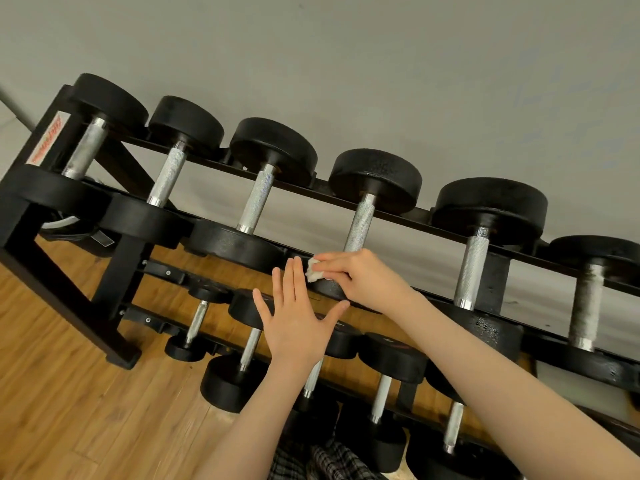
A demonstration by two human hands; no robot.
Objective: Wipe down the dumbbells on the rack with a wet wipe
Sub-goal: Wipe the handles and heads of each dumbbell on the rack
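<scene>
A black rack carries a top row of several black dumbbells with knurled steel handles. My right hand pinches a crumpled white wet wipe against the near head of the fourth dumbbell from the left; that head is mostly hidden under the hand. My left hand is spread flat with straight fingers just left of and below the wipe, in front of the rack's edge, holding nothing. Whether it touches the rack is unclear.
A lower shelf holds several smaller dumbbells below my arms. The grey wall stands right behind the rack. Wood flooring lies to the left. Checked fabric shows at the bottom edge.
</scene>
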